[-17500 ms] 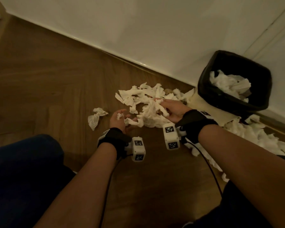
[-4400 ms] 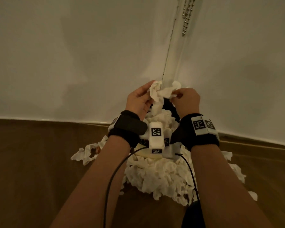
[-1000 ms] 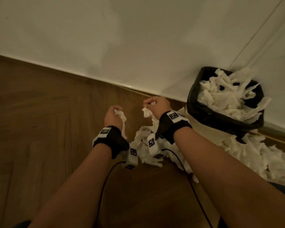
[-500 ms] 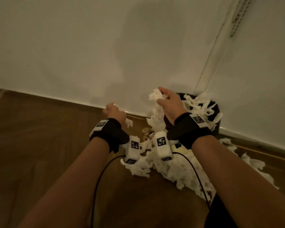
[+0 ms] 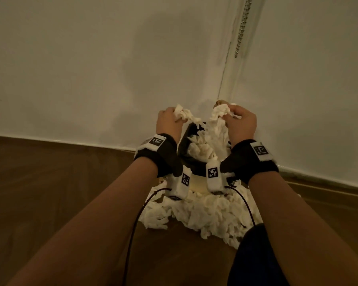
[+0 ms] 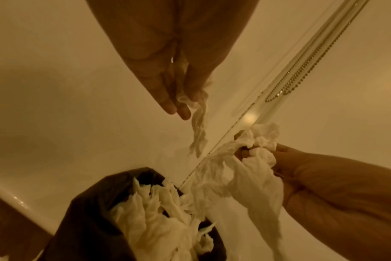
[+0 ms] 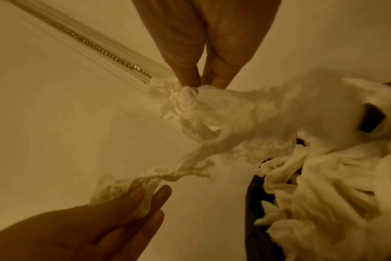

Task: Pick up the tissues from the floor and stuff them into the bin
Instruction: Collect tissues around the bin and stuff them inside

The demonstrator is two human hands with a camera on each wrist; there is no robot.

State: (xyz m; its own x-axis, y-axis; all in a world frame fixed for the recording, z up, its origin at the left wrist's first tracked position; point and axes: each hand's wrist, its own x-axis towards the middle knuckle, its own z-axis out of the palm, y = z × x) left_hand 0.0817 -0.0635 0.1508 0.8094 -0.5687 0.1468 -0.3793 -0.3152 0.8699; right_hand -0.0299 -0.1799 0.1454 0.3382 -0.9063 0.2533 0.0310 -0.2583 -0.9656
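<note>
Both hands are raised above the black bin (image 5: 185, 137), which is heaped with white tissues (image 5: 201, 150). My left hand (image 5: 170, 120) pinches a thin twisted tissue strip (image 6: 199, 123) that dangles over the bin (image 6: 87, 211). My right hand (image 5: 241, 120) grips a bigger wad of tissues (image 7: 212, 109) whose tail hangs down into the bin's heap (image 7: 324, 185). A large pile of loose tissues (image 5: 205, 215) lies on the wooden floor in front of the bin, partly hidden by my wrists.
The bin stands against a white wall (image 5: 91, 69) with a skirting board (image 5: 70, 141). A bead chain (image 5: 241, 27) hangs beside a vertical frame at the upper right. Bare wooden floor (image 5: 50, 182) stretches to the left. My dark-clothed knee (image 5: 256, 254) is at the lower right.
Both hands have risen from the floor pile and come over the bin, each carrying tissues. The view has swung so the bin sits between my wrists.
</note>
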